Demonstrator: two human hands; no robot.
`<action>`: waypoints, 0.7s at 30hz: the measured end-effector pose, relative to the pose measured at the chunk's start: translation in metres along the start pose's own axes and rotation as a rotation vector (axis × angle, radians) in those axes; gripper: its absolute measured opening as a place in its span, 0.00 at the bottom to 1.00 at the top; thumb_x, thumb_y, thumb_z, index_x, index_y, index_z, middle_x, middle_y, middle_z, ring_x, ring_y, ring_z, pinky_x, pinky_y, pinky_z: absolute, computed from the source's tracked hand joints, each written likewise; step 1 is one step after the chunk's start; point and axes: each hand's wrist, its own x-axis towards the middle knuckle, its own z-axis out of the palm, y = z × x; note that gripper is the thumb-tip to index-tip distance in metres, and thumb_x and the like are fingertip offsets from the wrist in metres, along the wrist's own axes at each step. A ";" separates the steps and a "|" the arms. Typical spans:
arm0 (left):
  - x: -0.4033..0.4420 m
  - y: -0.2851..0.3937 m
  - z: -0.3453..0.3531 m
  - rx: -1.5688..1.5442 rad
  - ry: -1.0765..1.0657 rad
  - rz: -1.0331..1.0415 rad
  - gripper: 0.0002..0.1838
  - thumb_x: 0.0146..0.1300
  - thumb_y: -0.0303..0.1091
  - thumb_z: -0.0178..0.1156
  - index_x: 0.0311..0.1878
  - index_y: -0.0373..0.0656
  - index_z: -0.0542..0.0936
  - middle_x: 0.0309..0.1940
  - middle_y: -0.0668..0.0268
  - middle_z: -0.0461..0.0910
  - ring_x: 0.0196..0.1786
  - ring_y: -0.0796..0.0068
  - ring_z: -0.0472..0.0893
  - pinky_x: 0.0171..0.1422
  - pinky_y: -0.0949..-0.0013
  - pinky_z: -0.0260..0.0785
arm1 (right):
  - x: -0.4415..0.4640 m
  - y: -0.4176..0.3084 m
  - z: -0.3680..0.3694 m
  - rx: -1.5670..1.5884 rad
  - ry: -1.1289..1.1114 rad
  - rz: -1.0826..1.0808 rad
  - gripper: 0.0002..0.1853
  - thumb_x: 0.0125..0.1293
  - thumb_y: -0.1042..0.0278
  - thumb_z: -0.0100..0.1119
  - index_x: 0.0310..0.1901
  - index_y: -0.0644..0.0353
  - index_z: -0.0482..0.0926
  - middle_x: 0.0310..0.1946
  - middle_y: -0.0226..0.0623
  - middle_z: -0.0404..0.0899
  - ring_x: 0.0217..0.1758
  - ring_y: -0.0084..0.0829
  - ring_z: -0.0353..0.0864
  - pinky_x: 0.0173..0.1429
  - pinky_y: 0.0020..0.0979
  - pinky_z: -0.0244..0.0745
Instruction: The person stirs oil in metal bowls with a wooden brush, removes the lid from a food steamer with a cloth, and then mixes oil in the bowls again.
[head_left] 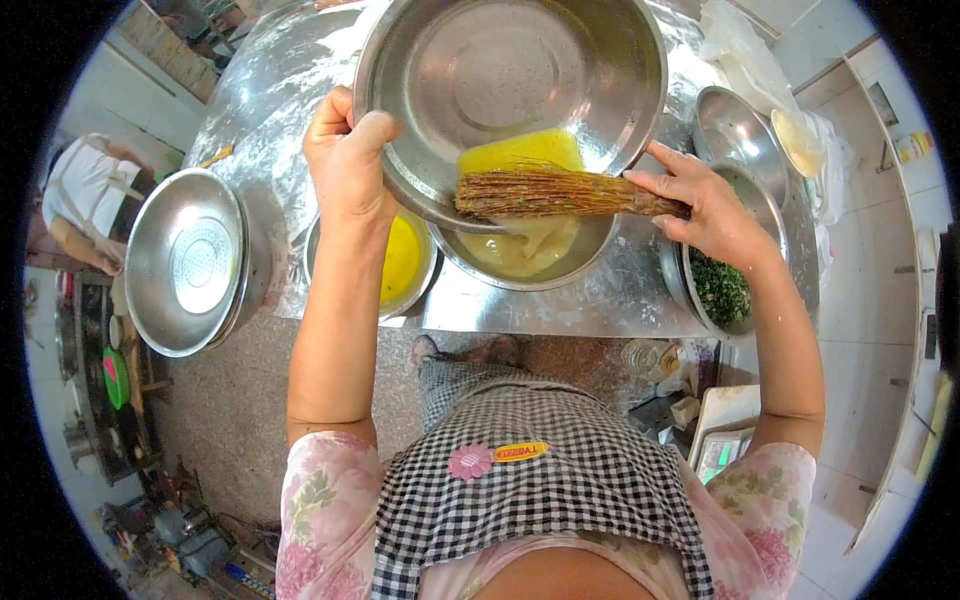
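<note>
My left hand [352, 150] grips the rim of a large steel basin [440, 60], thumb over the edge. The basin is tilted over a steel bowl [560, 280] that holds pale liquid [520, 250]. My right hand [705, 200] is closed round the handle end of a brown bristle whisk [540, 192], its fingers also by the basin's right rim. The bristles lie across the basin's lower edge, just below a patch of yellow liquid [525, 148]. Behind my left wrist, a bowl of yellow liquid [402, 262] stands beside the pale one.
Steel bowls, one with chopped greens [718, 290], stand at the right of the floury metal table [270, 110]. Stacked steel basins [165, 290] stand at the left edge. A plastic bag [750, 60] lies at the back right. Another person [90, 195] is at far left.
</note>
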 end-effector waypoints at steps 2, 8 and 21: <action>-0.001 0.001 0.000 0.004 0.005 0.010 0.15 0.44 0.13 0.53 0.19 0.48 0.63 0.21 0.75 0.69 0.24 0.85 0.67 0.32 0.78 0.64 | 0.000 -0.001 -0.001 -0.010 -0.003 0.006 0.33 0.50 0.74 0.63 0.62 0.41 0.75 0.70 0.42 0.62 0.68 0.47 0.66 0.71 0.40 0.62; -0.002 0.002 -0.001 -0.023 -0.004 0.030 0.15 0.44 0.13 0.53 0.20 0.48 0.63 0.21 0.75 0.69 0.25 0.85 0.66 0.33 0.78 0.64 | 0.000 -0.003 -0.002 -0.006 -0.001 0.002 0.33 0.50 0.74 0.62 0.62 0.42 0.74 0.70 0.42 0.60 0.68 0.47 0.66 0.70 0.40 0.63; -0.012 0.006 0.000 -0.003 0.004 0.085 0.14 0.43 0.15 0.53 0.19 0.48 0.63 0.21 0.76 0.68 0.25 0.85 0.64 0.32 0.79 0.60 | -0.002 -0.007 -0.001 -0.015 0.002 -0.007 0.33 0.50 0.76 0.61 0.63 0.45 0.73 0.70 0.41 0.60 0.67 0.48 0.66 0.70 0.40 0.63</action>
